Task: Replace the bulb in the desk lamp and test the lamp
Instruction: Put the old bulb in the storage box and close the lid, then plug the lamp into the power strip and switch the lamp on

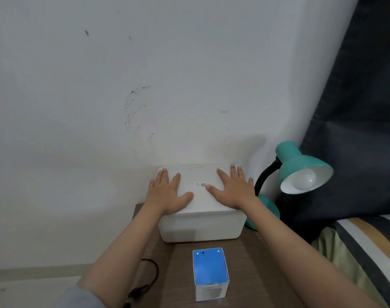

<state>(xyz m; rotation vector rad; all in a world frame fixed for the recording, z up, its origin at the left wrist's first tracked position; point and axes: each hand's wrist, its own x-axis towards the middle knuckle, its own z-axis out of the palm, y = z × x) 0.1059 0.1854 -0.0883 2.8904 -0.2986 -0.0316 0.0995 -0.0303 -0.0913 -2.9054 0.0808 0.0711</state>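
A teal desk lamp [297,162] with a black gooseneck stands at the right of a small wooden table [252,263]. A white bulb [305,180] sits in its shade, unlit. A blue and white bulb box [210,273] stands upright near the table's front. My left hand [167,193] and my right hand [233,187] lie flat, fingers spread, on the lid of a white plastic container [200,227] at the back of the table. Neither hand holds anything.
A black power cord [149,276] with a plug hangs over the table's left edge. A white wall rises right behind the container. A dark curtain [356,107] hangs behind the lamp. A bed with striped bedding [367,245] borders the table on the right.
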